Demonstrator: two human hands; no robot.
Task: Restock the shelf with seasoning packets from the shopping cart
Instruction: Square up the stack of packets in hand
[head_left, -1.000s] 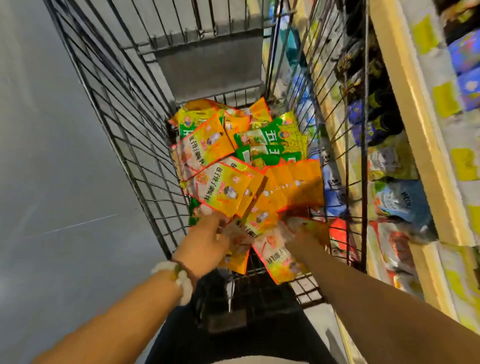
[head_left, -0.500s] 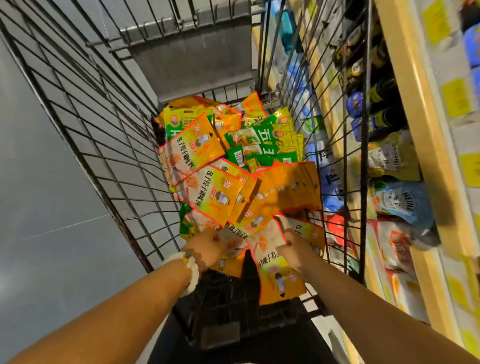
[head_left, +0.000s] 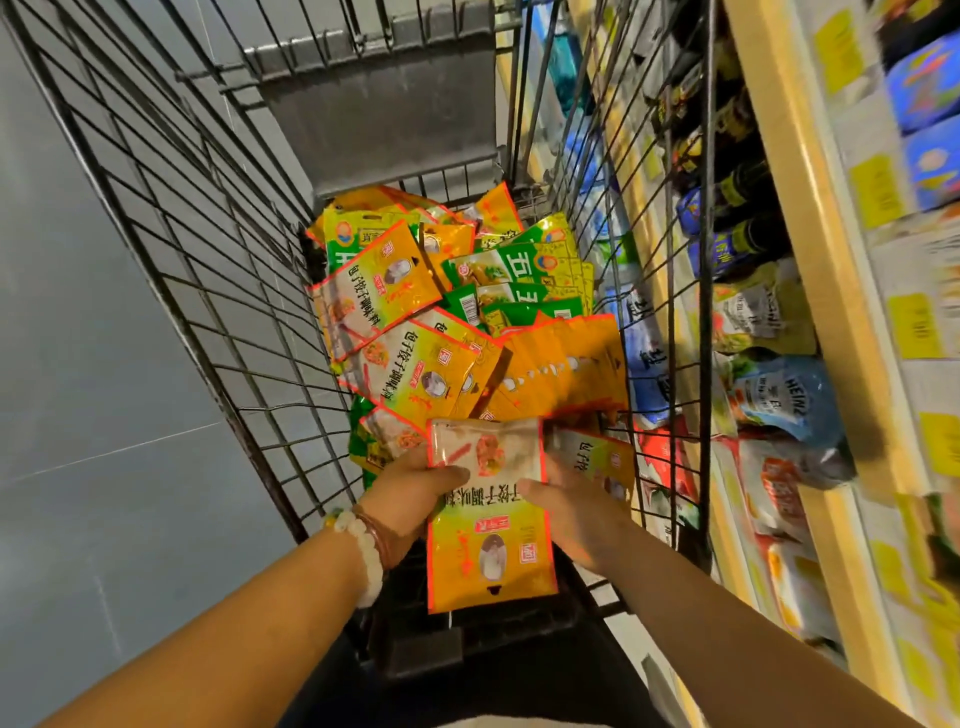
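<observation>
So the orange seasoning packet (head_left: 491, 519) is up out of the pile, held flat at the near end of the shopping cart (head_left: 218, 291), upside down to the camera with its hang hole pointing back at the person. It's gripped from both sides. The left hand (head_left: 410, 493) has its thumb pressed across the front near the left edge, fingers tucked behind where I can't see them. The right hand (head_left: 576, 514) is closed on the right edge the same way, thumb on top. Can't tell if it's 1 packet or a few stacked together.

Just beyond it the rest of the orange packets (head_left: 561, 374) sit fanned out in the basket, a couple lying face up on the left side, and behind those there's a bunch of green packets (head_left: 519, 280) against the far wall of the cart.

There's a pale bead bracelet (head_left: 358, 545) on the left wrist. To the right of the cart runs the shelf (head_left: 810, 270), yellow-edged with price tags, holding dark bottles (head_left: 737, 208) and a blue Heinz pouch (head_left: 784, 400). Grey floor (head_left: 104, 415) on the left.
</observation>
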